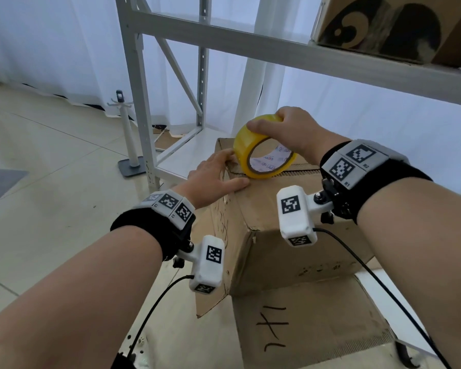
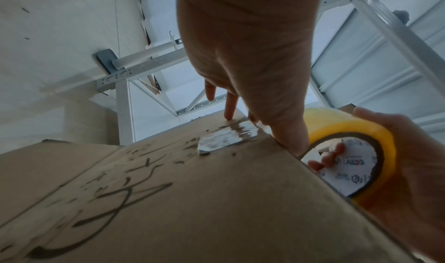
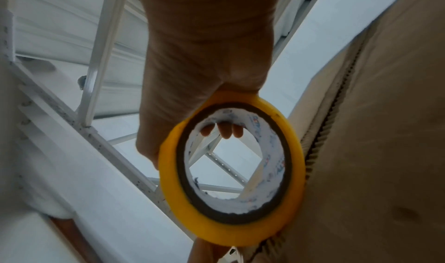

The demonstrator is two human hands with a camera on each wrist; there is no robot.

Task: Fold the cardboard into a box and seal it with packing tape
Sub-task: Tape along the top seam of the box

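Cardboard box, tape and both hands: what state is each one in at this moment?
Cardboard box: folded up, top flaps shut, seam not yet taped along its length.
Tape roll: on edge on the seam.
Tape end: stuck to the box's side.
Left hand: flat, pressing the box's edge.
Right hand: grips the roll.

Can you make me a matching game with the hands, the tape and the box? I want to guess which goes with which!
Things:
1. tape roll
2. left hand
3. right hand
4. cardboard box

What it is or does:
A. brown, with black scribbles on it
B. yellow, standing on its edge on the box's top seam
C. grips the roll from above
D. lies flat over the box's top edge

Pairs: 1-B, 2-D, 3-C, 4-A
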